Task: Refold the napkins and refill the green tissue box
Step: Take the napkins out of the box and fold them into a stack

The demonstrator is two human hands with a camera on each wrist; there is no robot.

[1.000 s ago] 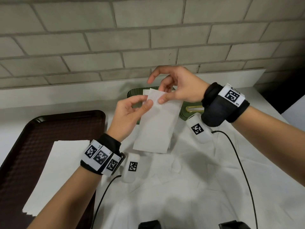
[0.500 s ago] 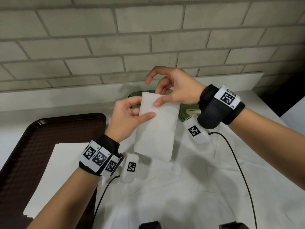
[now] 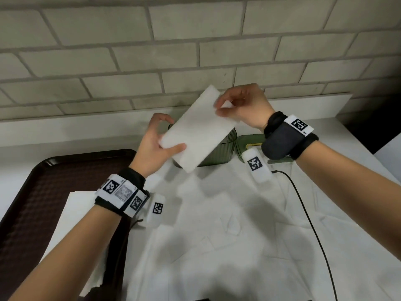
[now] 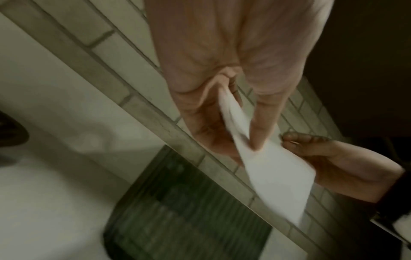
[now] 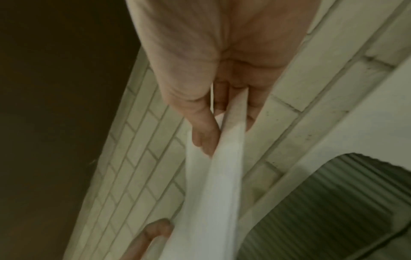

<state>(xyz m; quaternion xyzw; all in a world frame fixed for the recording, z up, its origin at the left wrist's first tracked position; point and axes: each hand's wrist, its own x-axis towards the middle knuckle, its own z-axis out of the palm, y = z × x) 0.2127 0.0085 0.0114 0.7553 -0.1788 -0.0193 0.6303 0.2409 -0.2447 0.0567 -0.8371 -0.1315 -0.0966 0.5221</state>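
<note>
Napkin (image 3: 196,129): folded, held above the green box (image 3: 219,152), between both hands. Left hand (image 3: 155,146) pinches its near end; right hand (image 3: 243,107) pinches the far corner. Risk: uneven pull may open the fold, causing jamming at the box rim.

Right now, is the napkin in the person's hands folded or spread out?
Folded. The napkin is a narrow rectangle held above the green tissue box, pinched by the left hand and right hand.
</note>
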